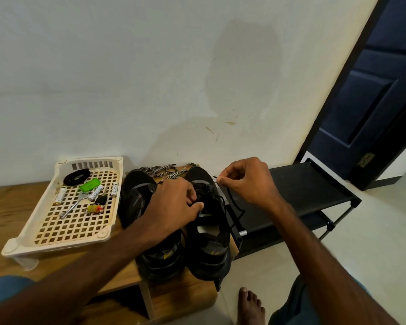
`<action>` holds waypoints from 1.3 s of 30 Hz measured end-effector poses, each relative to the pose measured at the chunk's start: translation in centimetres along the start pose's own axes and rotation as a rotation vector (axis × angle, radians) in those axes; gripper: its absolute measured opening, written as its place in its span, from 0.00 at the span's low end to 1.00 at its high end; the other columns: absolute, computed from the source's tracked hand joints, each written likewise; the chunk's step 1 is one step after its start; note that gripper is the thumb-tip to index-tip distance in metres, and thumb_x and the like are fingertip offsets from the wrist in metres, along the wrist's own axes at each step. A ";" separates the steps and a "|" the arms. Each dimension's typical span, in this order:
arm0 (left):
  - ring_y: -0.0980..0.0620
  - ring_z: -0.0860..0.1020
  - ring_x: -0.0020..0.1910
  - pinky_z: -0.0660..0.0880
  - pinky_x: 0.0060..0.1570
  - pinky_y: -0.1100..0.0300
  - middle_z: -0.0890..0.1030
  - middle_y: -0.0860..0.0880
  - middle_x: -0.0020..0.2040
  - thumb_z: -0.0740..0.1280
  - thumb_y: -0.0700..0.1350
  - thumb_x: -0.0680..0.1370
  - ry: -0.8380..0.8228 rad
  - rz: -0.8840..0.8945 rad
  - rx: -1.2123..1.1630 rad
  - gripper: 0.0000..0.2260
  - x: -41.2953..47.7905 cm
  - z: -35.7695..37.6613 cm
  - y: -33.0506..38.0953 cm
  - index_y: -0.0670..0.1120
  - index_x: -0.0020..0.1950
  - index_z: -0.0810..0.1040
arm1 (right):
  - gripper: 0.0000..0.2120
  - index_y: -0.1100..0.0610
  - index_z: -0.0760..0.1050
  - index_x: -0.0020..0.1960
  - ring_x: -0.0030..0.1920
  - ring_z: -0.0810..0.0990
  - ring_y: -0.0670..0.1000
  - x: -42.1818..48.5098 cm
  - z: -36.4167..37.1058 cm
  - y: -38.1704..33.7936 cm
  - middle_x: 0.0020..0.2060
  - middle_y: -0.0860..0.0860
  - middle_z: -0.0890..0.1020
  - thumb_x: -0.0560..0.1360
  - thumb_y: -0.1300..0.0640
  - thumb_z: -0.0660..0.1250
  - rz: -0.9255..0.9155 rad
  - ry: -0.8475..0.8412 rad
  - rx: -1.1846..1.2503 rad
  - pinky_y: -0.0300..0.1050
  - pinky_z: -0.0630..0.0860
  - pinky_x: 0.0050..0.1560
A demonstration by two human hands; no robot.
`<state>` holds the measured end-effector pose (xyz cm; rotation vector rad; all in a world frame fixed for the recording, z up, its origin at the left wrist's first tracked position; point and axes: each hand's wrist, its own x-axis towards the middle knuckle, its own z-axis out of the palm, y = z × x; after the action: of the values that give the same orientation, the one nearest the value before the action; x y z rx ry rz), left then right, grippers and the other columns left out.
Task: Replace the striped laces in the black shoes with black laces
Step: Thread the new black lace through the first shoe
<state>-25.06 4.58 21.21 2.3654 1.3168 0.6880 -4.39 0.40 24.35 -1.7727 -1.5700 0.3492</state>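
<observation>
Black lace point(232, 201) pinched (right hand point(246, 181)).

We log left hand point(174, 205) and right hand point(246, 181) bare up the forearms, blue cloth point(7, 292) over both knees, one bare foot point(250, 306).

Both bare forearms reach from the near edge toward the far middle. The left grip point(174, 205) lies palm down on the right shoe point(209, 252), with fingers and thumb curled into its lacing; what they pinch is hidden. The right grip point(246, 181), just right of it and apart, is knuckles up, thumb and forefinger pinching a lace point(215, 177) at its tip. A bare foot point(250, 306) stands near right.
</observation>
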 end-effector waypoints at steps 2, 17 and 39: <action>0.57 0.82 0.41 0.82 0.47 0.55 0.84 0.54 0.40 0.76 0.54 0.74 0.028 -0.022 0.052 0.09 -0.3 0.6 0.5 0.49 0.46 0.85 | 0.03 0.52 0.87 0.45 0.38 0.85 0.42 0.1 -0.2 0.3 0.37 0.45 0.87 0.73 0.53 0.79 0.011 -0.017 0.004 0.39 0.83 0.44; 0.59 0.82 0.35 0.79 0.40 0.63 0.84 0.55 0.34 0.78 0.49 0.72 0.100 -0.115 -0.014 0.04 0.1 1.2 1.0 0.50 0.38 0.88 | 0.03 0.49 0.87 0.44 0.38 0.84 0.38 0.0 0.3 0.5 0.36 0.44 0.87 0.72 0.54 0.80 0.062 -0.123 0.004 0.29 0.77 0.39; 0.62 0.82 0.32 0.84 0.42 0.57 0.84 0.55 0.33 0.79 0.47 0.73 0.074 -0.180 -0.274 0.04 -0.6 1.0 -0.7 0.52 0.39 0.86 | 0.03 0.54 0.88 0.46 0.47 0.83 0.42 -1.2 4.3 -1.8 0.44 0.48 0.87 0.75 0.59 0.75 0.026 -0.223 -0.161 0.25 0.68 0.37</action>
<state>-25.27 4.33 19.90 1.9966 1.3496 0.8477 -8.71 0.72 22.31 -1.9324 -1.7748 0.4570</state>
